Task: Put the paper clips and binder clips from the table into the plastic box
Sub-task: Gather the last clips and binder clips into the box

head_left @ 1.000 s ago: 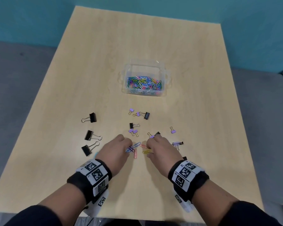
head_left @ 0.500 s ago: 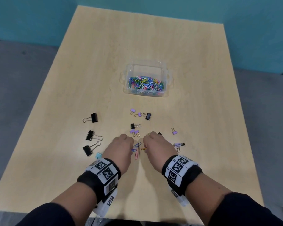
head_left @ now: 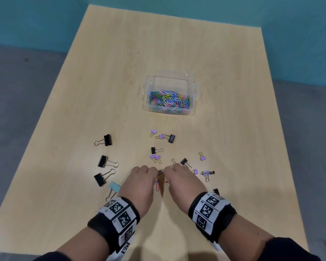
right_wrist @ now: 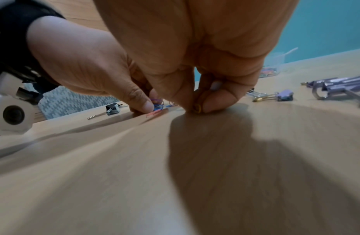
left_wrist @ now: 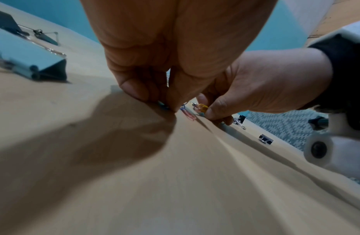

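The clear plastic box (head_left: 147, 108), partly filled with coloured paper clips, stands mid-table. My two hands meet at the near centre over a few loose paper clips (head_left: 159, 182). The left hand (head_left: 153, 173) pinches a blue paper clip (left_wrist: 162, 105) against the table with thumb and finger (left_wrist: 134, 90). The right hand (head_left: 167, 172) pinches a yellow paper clip (right_wrist: 197, 108), which also shows in the left wrist view as the yellow clip (left_wrist: 202, 108). A pink paper clip (right_wrist: 154, 113) lies flat between both hands. Black binder clips (head_left: 105, 140) and small purple binder clips (head_left: 154, 157) lie scattered round the hands.
Two more black binder clips (head_left: 104, 161) and a light blue binder clip (head_left: 114, 186) lie left of my left hand. A purple clip (head_left: 207, 172) and a black one (head_left: 215, 191) lie right of my right hand. The table (head_left: 233, 129) has grey floor on both sides.
Both hands have drawn closer together and their fingers have closed down on the loose paper clips. The yellow clip, earlier visible on the table, is now under the right fingers.
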{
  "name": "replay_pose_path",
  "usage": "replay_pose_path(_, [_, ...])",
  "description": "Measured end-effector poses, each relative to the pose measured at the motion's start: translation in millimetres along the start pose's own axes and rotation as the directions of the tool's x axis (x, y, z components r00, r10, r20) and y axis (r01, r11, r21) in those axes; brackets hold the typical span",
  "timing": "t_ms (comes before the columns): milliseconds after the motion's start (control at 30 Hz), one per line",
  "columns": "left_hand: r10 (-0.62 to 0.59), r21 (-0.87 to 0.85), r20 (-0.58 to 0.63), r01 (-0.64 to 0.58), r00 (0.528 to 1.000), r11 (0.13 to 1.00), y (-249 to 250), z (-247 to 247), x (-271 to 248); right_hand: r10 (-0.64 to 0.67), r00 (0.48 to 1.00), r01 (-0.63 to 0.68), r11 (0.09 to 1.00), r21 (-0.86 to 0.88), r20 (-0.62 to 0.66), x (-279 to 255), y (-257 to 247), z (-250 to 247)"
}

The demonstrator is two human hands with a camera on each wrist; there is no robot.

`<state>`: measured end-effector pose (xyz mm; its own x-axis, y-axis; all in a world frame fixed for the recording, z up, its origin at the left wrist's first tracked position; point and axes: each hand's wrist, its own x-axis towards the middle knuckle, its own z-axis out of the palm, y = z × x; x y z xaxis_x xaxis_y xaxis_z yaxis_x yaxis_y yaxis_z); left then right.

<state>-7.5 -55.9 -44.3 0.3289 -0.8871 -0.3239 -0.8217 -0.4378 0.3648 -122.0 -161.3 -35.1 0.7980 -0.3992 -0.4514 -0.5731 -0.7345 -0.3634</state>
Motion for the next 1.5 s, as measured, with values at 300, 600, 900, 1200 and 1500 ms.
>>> replay_pose_path(300, [-0.223,-0.330,-0.056,0.193,0.973,0.924,-11.3,-63.5,51.6,0.249,0.944,-0.145,0.903,0.404,-0.218,30.4,36.2,-69.6])
replay_pose_path(600, [-0.189,-0.405,-0.259,0.071,0.947,0.912,0.6,-149.7,175.6,0.309,0.889,-0.117,0.867,0.484,-0.339,134.7,55.7,-177.8])
replay_pose_path(900, [-0.228,-0.392,-0.098,0.173,0.969,0.904,-16.3,-95.0,77.5,0.252,0.938,-0.106,0.862,0.495,-0.239,46.6,45.5,-97.1])
replay_pose_path(1200, [-0.237,-0.222,0.092,0.252,0.967,0.942,-0.2,-12.5,-3.9,-0.005,0.995,0.026,0.977,0.210,-0.098,-4.8,5.1,6.0])
replay_pose_path(1500, [-0.217,-0.159,0.000,0.215,0.976,0.964,6.9,-9.6,1.7,-0.055,0.997,0.055,0.998,0.001,-0.049,20.5,-4.9,-3.1])
